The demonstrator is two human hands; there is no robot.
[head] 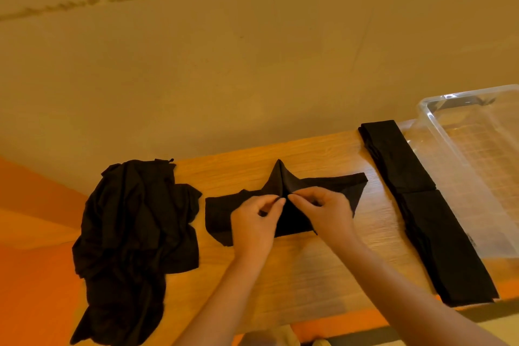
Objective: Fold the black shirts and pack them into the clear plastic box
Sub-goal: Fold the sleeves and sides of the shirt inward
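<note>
A black shirt (pixel 334 185) lies partly folded in the middle of the wooden table (pixel 323 270), its centre pulled up into a peak. My left hand (pixel 254 225) and my right hand (pixel 323 212) pinch that raised cloth side by side, fingertips almost touching. An unfolded heap of black shirts (pixel 132 236) lies at the left and hangs over the table's front edge. Two folded black shirts (pixel 421 205) lie end to end in a strip at the right. Beyond them stands the clear plastic box (pixel 474 154), open, with nothing visible inside.
A plain beige wall (pixel 252 50) rises right behind the table. Orange floor or surface (pixel 36 233) shows at the left below the table edge. Bare wood lies in front of my hands.
</note>
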